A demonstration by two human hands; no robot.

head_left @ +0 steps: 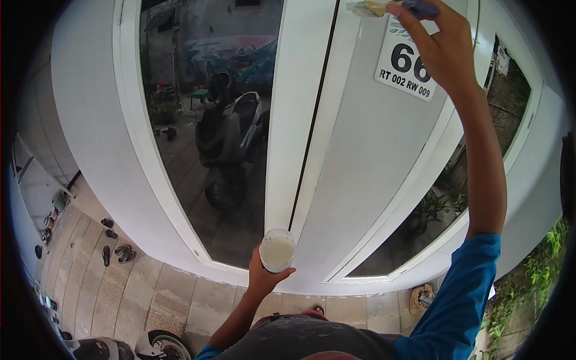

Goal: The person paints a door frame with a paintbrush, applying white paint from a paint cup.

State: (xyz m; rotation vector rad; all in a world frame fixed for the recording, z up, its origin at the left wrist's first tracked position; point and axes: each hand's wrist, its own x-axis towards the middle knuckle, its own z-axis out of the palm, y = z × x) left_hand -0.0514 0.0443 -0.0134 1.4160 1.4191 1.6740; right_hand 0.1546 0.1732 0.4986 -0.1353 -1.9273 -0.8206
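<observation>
My left hand (266, 279) is wrapped round a clear plastic cup (278, 251) of whitish paint, held low in front of the wall. Raised high at the upper right, my right hand (442, 51) grips a paintbrush (375, 8) by its dark handle. The brush's pale bristles point left and overlap the white door frame (343, 54) near the top edge of the view. Just below the right hand, a white number plate (403, 63) reading 66 is fixed to the grey panel (372, 144), partly covered by my fingers.
Dark glass panes (210, 138) on the left reflect a parked scooter. Another window (414, 234) stands at the right. Sandals (125, 253) lie on the paved floor (174, 294) at lower left, near a motorbike wheel (165, 345). Green plants (534, 276) grow at the right edge.
</observation>
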